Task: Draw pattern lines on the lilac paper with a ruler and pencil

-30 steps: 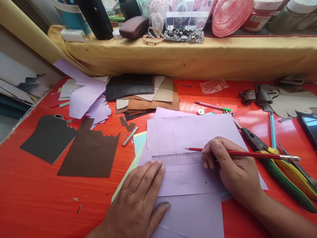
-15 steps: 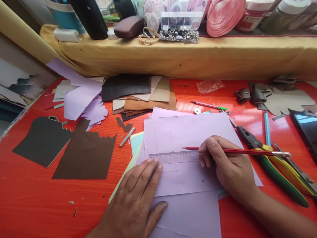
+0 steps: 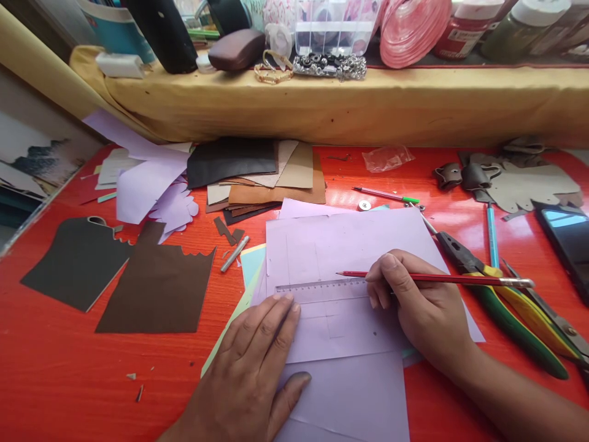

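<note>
My left hand [image 3: 257, 356] lies flat, its fingertips on the left end of a clear ruler [image 3: 322, 291] and its thumb on the paper below. Faint pencil lines show on the lilac paper sheet [image 3: 381, 236] under the ruler, and more lines appear below it. A red pencil [image 3: 437, 278] is pinched between the thumb and fingers of my right hand [image 3: 418, 301]. It is held almost level, its tip pointing left just above the ruler. My right hand's lower fingers are at the ruler's right end; whether they press on it I cannot tell.
Brown leather pieces [image 3: 156, 288] lie at left, with stacked leather swatches [image 3: 234, 162] and lilac paper scraps [image 3: 147, 184] behind. Green-and-yellow pliers [image 3: 519, 325], a blue pen [image 3: 493, 236] and a phone [image 3: 565, 239] are at right. Jars and boxes line a cloth-covered ledge [image 3: 276, 110] at the back.
The whole view has shifted slightly to the left. My hands, the ruler and the pencil keep nearly the same places on the paper.
</note>
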Demonstrator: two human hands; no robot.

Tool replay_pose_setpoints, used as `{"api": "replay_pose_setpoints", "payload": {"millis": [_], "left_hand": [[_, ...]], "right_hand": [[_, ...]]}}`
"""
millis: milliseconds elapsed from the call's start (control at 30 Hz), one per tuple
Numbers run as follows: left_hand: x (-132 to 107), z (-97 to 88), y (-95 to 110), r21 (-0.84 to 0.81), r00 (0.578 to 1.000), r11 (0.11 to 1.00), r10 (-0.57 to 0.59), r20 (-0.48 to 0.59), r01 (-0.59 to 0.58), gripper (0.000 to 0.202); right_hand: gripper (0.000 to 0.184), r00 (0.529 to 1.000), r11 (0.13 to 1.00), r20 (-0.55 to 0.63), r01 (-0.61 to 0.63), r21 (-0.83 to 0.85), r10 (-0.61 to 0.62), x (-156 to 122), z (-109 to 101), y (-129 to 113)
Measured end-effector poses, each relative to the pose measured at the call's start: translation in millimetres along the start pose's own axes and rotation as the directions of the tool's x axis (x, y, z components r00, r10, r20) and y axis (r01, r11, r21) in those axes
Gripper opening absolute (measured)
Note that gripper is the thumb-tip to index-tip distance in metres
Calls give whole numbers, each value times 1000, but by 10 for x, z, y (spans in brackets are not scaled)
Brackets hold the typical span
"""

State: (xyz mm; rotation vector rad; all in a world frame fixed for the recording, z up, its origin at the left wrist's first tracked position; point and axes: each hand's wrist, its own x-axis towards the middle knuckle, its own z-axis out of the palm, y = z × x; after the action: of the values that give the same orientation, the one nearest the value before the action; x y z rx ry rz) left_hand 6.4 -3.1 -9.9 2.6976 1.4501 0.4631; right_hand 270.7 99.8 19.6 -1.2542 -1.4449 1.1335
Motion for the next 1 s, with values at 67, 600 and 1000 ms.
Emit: {"api": "replay_pose_setpoints", "payload": {"millis": [67,600,1000], "left_hand": [[17,-12,-1,5,1000,1000,7,2,-7,61],[18,-4,-3,15,1000,1000,1,18,-1,61],[-1,8,5,30,1000,1000,-8,14,7,61]], "right_hand": [[49,1000,1000,0,0,-4,0,-3,0,4],[49,1000,999,-10,-15,48,15,2,-5,1],[49,1000,1000,-15,-13,23,14,1,-1,-1]]}}
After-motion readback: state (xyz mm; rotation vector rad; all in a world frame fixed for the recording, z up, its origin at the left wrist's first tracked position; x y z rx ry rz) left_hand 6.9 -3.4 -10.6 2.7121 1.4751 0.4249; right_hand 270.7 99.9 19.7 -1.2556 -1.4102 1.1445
